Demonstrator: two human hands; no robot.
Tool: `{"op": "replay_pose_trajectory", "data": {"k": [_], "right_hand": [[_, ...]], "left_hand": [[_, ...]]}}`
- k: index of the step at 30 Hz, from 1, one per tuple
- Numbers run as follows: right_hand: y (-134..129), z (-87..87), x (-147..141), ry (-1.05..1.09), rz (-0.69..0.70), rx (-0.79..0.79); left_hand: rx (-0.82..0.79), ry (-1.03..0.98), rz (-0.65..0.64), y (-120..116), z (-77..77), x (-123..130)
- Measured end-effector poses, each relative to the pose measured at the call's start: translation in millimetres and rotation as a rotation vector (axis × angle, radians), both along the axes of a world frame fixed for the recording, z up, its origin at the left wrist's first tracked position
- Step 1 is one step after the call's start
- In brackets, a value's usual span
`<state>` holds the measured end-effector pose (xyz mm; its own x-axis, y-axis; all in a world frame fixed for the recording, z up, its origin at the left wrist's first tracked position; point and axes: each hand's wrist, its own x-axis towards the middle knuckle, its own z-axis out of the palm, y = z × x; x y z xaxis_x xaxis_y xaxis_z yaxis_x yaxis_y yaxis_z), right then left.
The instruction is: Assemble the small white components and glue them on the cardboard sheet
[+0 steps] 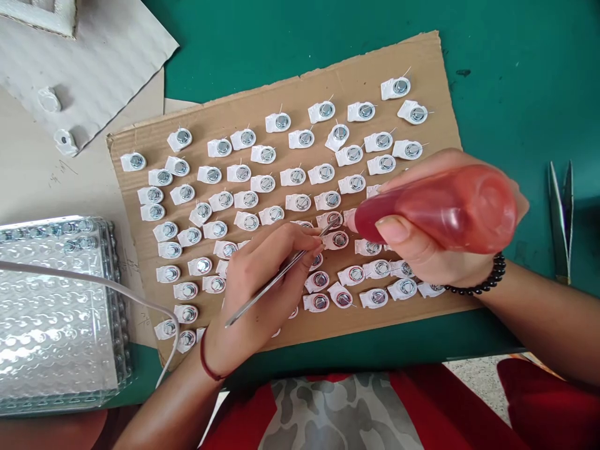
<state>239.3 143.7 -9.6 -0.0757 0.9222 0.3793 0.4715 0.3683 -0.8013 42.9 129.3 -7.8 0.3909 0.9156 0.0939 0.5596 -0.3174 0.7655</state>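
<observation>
My left hand (pixel 267 275) is closed around slim metal tweezers (pixel 262 289), held slanting. Their tip reaches a small white part with a round silver disc (pixel 334 219), near the middle of the cardboard. In my right hand (pixel 422 256), wrapped by the fingers and thumb, is a translucent red squeeze bottle (pixel 435 209). Its narrow end points left towards the same area; the nozzle end lies close to the parts. Rows of similar white parts with silver discs lie across the brown cardboard sheet (pixel 365 69). Some in the lower rows show red around the disc. My hands hide several of them.
Another pair of tweezers (pixel 561 219) lies on the green table (pixel 515 94) at right. Stacked clear plastic trays (pixel 56 312) stand at lower left, with a white cable (pixel 117 287) across them. Two loose white parts rest on grey sheeting (pixel 117 56) at upper left.
</observation>
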Motion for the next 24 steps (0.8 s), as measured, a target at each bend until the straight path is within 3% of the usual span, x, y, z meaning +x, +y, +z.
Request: {"op": "replay_pose_trajectory", "data": {"k": [8,13,18,24], "right_hand": [[2.5,-2.0,1.7,0.032,0.022,-0.044],[2.6,-2.1,1.3,0.027,0.016,0.033],[3.7,-1.9,1.1,0.04,-0.002,-0.046],[3.5,-0.6,-0.7,0.002,-0.015,0.038]], "left_hand": [[-0.008,-0.001,-0.004,-1.0,0.1,-1.1],[-0.015,-0.026,-0.004,-0.6,-0.5,-0.7],[-0.008,-0.023,-0.008,-0.7,-1.2,-0.9],[0.008,-0.018,-0.008,-0.8,-1.4,-1.5]]}}
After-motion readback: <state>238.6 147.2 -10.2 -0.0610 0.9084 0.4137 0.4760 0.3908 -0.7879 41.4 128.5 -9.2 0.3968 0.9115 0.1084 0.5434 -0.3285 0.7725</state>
